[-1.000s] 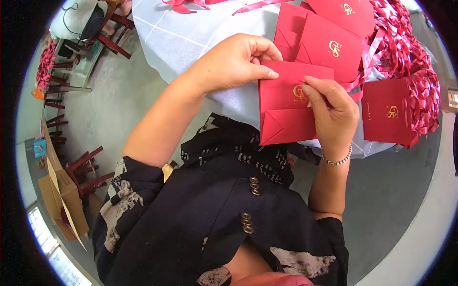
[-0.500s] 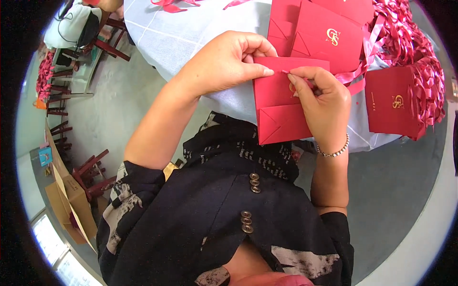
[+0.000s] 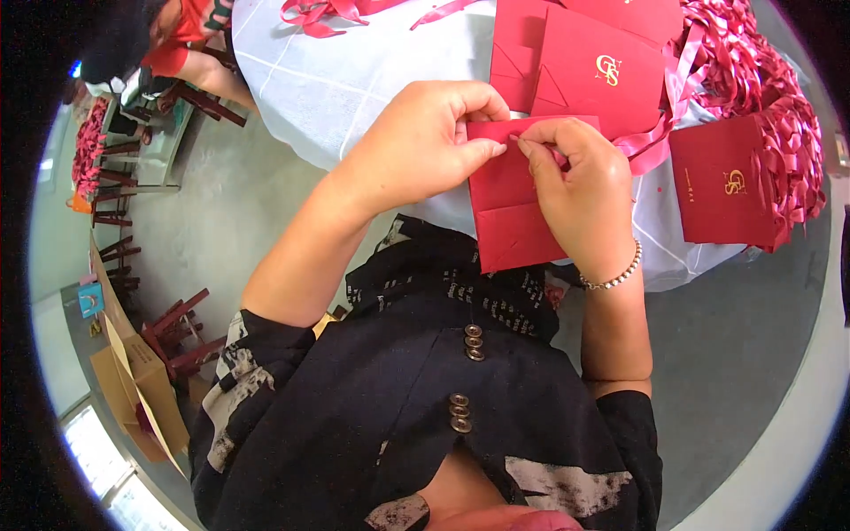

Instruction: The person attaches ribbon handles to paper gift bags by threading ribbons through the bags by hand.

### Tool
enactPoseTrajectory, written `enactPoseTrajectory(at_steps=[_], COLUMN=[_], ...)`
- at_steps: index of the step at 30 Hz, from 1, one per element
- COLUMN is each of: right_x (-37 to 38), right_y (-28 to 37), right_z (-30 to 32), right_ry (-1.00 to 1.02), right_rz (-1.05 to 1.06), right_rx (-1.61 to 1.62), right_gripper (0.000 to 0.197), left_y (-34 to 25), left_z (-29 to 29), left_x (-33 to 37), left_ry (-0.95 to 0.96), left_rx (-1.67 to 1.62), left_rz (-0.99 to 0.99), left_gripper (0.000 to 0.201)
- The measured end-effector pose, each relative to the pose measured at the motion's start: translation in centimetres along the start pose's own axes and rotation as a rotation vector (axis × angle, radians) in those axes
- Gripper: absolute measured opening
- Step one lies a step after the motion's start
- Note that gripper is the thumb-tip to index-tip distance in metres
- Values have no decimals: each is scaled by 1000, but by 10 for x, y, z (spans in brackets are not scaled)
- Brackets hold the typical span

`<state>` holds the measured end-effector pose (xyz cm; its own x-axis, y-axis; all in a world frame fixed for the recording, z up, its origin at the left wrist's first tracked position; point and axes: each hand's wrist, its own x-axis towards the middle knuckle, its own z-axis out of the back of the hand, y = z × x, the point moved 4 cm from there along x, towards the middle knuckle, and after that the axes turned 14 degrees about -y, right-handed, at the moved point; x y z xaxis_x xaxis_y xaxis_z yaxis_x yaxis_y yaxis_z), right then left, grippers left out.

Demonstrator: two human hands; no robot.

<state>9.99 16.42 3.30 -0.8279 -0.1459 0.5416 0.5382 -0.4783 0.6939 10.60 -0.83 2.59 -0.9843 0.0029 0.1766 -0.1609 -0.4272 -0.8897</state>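
A red paper gift bag (image 3: 513, 237) lies flat over the near edge of the cloth-covered table. My left hand (image 3: 425, 146) pinches its upper left edge, thumb on the front and fingers behind. Over the bag's upper front, my right hand (image 3: 580, 190) is closed, thumb and forefinger pinched on a small pink ribbon end near the left thumb. Most of that ribbon is hidden by my fingers. Just beyond are more red gift bags (image 3: 575, 75), overlapping one another. To the right is a stack of red bags (image 3: 717, 181) with ribbon handles.
A heap of dark pink ribbons (image 3: 744, 53) covers the table's right side. Loose ribbons (image 3: 323, 18) lie at the far left of the white tablecloth (image 3: 310, 97). Wooden stools (image 3: 181, 336) and an open cardboard box (image 3: 133, 380) stand on the left. Another person's red sleeve (image 3: 195, 26) shows at upper left.
Both hands and the bag have shifted slightly in view. The right fingertips are closer to the left thumb. Another person has come into view at the upper left.
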Motion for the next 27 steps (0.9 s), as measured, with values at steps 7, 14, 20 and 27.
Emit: enactPoseTrajectory(at_steps=[7,14,20,27], right_x=[-13,-15,1,18], right_y=[19,13,14,23], right_z=[-14,-8,17,41], right_ry=[-38,-126,-96,-9], right_rz=[281,279,313,415], right_rx=[-319,-114,-106,-274], right_gripper=[12,15,6,24], left_y=[-7,3,-15,-32], left_z=[-5,-1,-5,-3], left_x=[-5,-5,-11,-15], left_ry=[-52,-88,-106,-155], left_rx=[11,-143,2,79], left_rz=[-102,28,-258,-626], left_gripper=[23,20,25,26])
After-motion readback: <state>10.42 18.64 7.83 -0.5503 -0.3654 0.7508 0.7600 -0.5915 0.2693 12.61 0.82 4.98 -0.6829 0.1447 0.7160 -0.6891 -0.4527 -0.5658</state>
